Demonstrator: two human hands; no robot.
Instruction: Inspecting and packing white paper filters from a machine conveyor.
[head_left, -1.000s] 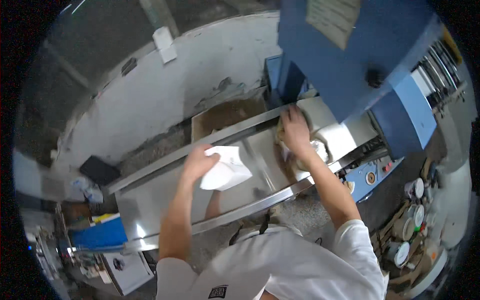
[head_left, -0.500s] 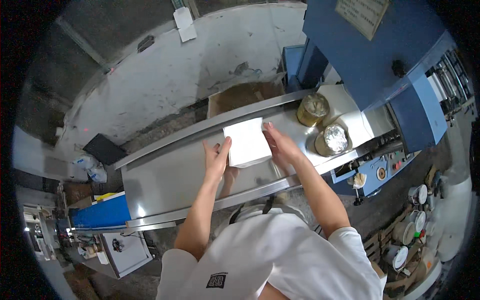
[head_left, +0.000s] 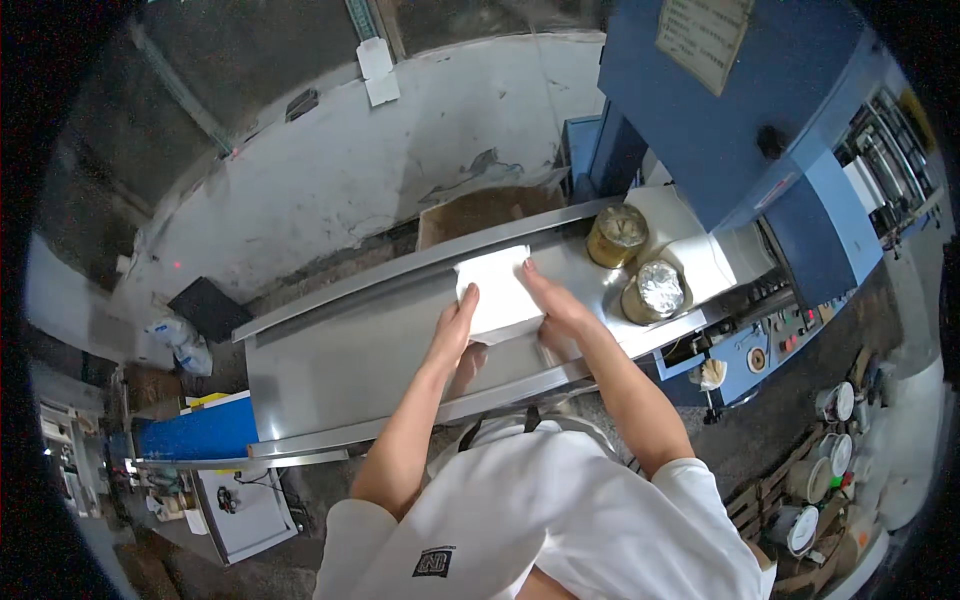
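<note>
A white square stack of folded sheets lies flat on the long steel table. My left hand presses against the stack's left edge with fingers straight. My right hand rests along its right edge, fingers spread. Both hands flank the stack and touch it; neither closes around it. Right of the stack stand two round jars with shiny foil tops, a far jar and a near jar.
A blue machine rises at the right end of the table, with a control panel below. A brown cardboard box sits behind the table. A blue bin and several round containers stand on the floor.
My right hand left the jars and came to the white stack. The stack went from a loose bundle in my left hand to lying flat between both hands.
</note>
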